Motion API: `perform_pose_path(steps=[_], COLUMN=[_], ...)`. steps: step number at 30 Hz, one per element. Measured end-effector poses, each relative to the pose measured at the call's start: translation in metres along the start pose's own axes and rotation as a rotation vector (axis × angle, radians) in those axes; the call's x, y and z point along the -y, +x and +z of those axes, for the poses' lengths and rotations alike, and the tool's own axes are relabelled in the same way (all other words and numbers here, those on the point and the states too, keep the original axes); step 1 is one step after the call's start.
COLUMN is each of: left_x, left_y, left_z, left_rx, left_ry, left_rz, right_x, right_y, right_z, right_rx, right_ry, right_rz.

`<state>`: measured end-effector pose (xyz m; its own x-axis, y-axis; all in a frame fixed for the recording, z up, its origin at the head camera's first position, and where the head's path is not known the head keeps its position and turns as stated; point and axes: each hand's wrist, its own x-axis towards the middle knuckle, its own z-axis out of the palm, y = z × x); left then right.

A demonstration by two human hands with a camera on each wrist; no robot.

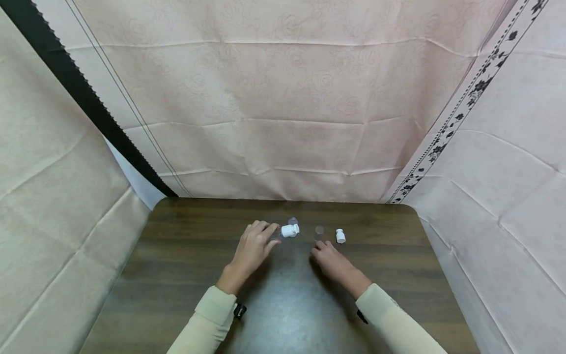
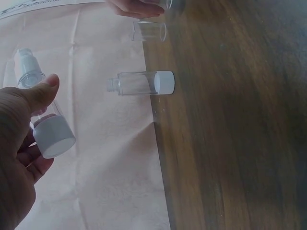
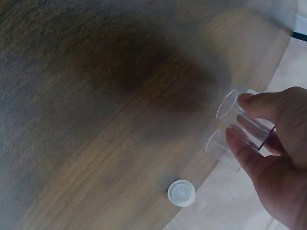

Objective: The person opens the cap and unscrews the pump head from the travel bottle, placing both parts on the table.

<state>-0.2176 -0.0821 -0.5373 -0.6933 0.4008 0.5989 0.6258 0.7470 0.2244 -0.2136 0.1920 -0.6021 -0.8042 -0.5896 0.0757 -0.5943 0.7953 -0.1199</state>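
My left hand (image 1: 250, 248) grips a tilted clear pump bottle (image 2: 53, 136) between thumb and fingers. It has a white base and a white upper part. Close by, a second clear bottle (image 2: 138, 83) with a white base and a bare threaded neck stands upright. My right hand (image 1: 329, 260) pinches a clear open-ended cylinder, like a bottle's overcap (image 3: 249, 122), between thumb and fingers near the table. Just beyond it stands another clear overcap (image 3: 221, 147). To the right of that hand sits a small white pump top (image 1: 340, 236), which shows a round end in the right wrist view.
These things stand near the far edge of a dark wooden table (image 1: 185, 275). Pale patterned cloth (image 1: 283, 98) hangs behind it, and more cloth (image 1: 495, 147) lines both sides.
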Motion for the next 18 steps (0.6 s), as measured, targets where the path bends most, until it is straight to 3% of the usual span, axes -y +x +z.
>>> perform_pose_path(steps=[8,18], left_x=[0.000,-0.001], left_y=[0.000,0.000], left_z=[0.002,0.006], left_rx=[-0.011,0.018], left_ry=[-0.023,-0.002], left_rz=[0.006,0.006], right_x=[0.001,0.004], right_y=[-0.002,-0.005], right_z=[0.006,0.012], right_rx=[0.018,-0.035], right_ry=[-0.068,-0.128], right_rz=[-0.037,-0.111])
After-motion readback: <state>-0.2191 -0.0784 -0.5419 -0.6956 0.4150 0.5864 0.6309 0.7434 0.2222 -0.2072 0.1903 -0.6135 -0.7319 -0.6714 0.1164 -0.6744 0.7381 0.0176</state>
